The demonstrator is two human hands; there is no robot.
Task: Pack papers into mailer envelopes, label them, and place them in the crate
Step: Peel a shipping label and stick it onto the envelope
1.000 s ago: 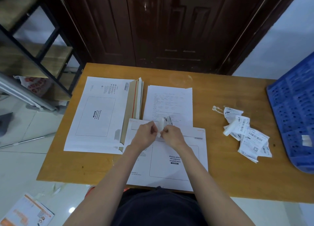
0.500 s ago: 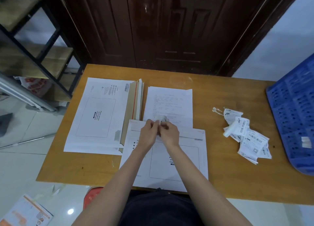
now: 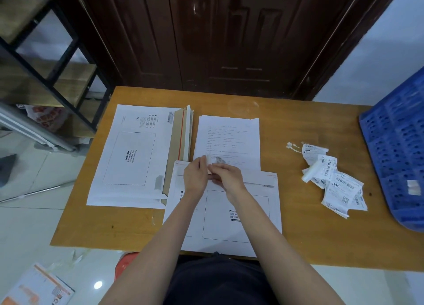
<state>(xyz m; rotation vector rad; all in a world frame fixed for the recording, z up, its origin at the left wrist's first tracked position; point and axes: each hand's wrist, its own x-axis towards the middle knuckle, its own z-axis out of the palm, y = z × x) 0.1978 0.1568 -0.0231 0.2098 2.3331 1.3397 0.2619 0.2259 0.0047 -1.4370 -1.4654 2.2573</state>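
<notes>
A white mailer envelope lies flat at the table's near edge, printed side up. My left hand and my right hand meet over its top edge, both pinching a small white paper strip. Just beyond them lies a sheet of printed paper. A stack of mailer envelopes sits to the left, its top one turned sideways. A pile of crumpled barcode labels lies to the right. The blue plastic crate stands at the right edge.
The wooden table backs onto a dark wooden door. A metal shelf frame stands at the left. Loose printed paper lies on the tiled floor at the lower left.
Both hands have lowered slightly toward the envelope's top edge and closed together. The white strip between them looks smaller and more bunched than a second ago.
</notes>
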